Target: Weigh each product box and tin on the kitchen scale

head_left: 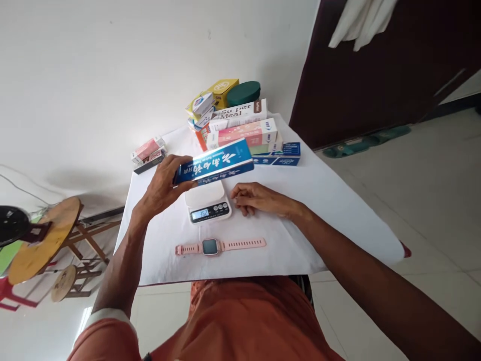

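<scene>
My left hand (pixel 164 183) grips the left end of a blue toothpaste box (pixel 218 161), thumb below and fingers on top. The box is held slightly tilted over the back of a white kitchen scale (pixel 205 194); whether it touches the pan I cannot tell. Digits like 362 show on the scale's lit display (pixel 200 214). Just right of the scale, my right hand (pixel 259 198) rests by the table, its fingers loosely bent and a little apart, with nothing visible in them. A pink-strapped smartwatch (pixel 210 246) lies stretched out in front of the scale.
Behind the scale is a pile with a Super Meal box (pixel 240 113), a pink box (pixel 244 133), a dark blue box (pixel 281 154), a yellow box (pixel 224 90) and a green round lid (pixel 244 93). Small boxes (pixel 148 150) sit at the white table's (pixel 319 215) back left corner.
</scene>
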Motion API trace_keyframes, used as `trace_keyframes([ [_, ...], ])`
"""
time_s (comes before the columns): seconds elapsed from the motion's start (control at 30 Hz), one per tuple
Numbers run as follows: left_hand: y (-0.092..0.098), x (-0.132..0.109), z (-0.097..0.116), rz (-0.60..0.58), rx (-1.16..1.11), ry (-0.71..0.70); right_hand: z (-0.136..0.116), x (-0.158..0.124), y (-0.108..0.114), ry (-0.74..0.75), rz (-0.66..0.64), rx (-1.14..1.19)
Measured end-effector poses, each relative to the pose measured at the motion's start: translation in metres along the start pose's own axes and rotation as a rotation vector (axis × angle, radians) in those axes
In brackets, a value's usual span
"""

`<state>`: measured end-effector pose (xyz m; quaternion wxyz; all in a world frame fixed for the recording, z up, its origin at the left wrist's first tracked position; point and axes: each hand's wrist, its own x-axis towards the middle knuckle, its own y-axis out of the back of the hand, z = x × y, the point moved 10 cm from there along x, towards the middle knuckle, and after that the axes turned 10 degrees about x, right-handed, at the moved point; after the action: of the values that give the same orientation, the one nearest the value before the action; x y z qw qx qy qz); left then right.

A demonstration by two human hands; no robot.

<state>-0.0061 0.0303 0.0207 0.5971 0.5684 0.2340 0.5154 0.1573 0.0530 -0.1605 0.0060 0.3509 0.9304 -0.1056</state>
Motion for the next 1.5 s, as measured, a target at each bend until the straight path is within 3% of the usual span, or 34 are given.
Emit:
trace_keyframes([
  [0.13, -0.032, -0.033, -0.042, -0.063, 0.040, 0.090, -0.007, -0.005, 0.005, -0.008, 0.037, 0.061],
  [0.23, -0.054, -0.043, -0.058, -0.092, 0.062, 0.125, -0.010, -0.008, 0.016, -0.006, 0.116, 0.074],
  [0.33, -0.062, -0.044, -0.061, -0.117, 0.069, 0.129, -0.009, -0.007, 0.025, 0.006, 0.161, 0.055],
  [0.4, -0.056, -0.042, -0.060, -0.086, 0.030, 0.124, -0.008, -0.006, 0.028, 0.020, 0.182, 0.042],
  [0.47, -0.038, -0.043, -0.067, 0.052, -0.040, 0.154, -0.007, -0.005, 0.031, 0.035, 0.219, 0.025],
  [0.6, 0.004, -0.074, -0.107, 0.573, -0.163, 0.382, -0.007, -0.004, 0.033, 0.056, 0.272, -0.007],
  [0.67, 0.007, -0.095, -0.123, 0.749, -0.172, 0.486, -0.006, -0.003, 0.033, 0.055, 0.278, -0.017],
  [0.73, 0.002, -0.103, -0.127, 0.785, -0.158, 0.515, -0.006, -0.003, 0.033, 0.048, 0.282, -0.036],
  [0.93, -0.005, -0.096, -0.105, 0.691, -0.048, 0.417, -0.010, -0.006, 0.028, 0.001, 0.264, -0.084],
  [1.23, -0.048, -0.052, -0.042, 0.098, 0.231, 0.093, -0.007, -0.007, 0.027, -0.039, 0.212, -0.146],
  [1.4, -0.068, -0.041, -0.039, -0.131, 0.242, 0.073, -0.004, -0.007, 0.028, -0.054, 0.214, -0.175],
  [1.5, -0.065, -0.041, -0.047, -0.156, 0.162, 0.078, -0.001, -0.007, 0.030, -0.070, 0.217, -0.184],
])
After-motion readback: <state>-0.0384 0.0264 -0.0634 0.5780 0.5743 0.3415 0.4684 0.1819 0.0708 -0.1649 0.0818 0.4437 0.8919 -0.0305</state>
